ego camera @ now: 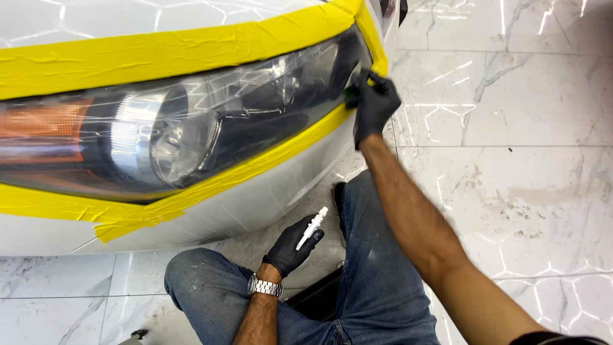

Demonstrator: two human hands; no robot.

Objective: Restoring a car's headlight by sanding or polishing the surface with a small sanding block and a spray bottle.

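A small, soft green pad point(350, 94) is being pinched in the right hand point(373, 105) fingertips against the hard, slick headlight lens point(191, 128), while a light white spray bottle point(311, 228) is being gripped in the closed left hand point(292, 248).

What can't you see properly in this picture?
- Small green pad in the right black-gloved hand: mostly hidden by the fingers.
- White spray bottle in the left black-gloved hand: body covered by the palm.
- Clear plastic car headlight: cut off by the left edge.

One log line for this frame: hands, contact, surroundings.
right hand: presses small green pad on headlight outer corner | left hand: holds white spray bottle | yellow masking tape rings lens
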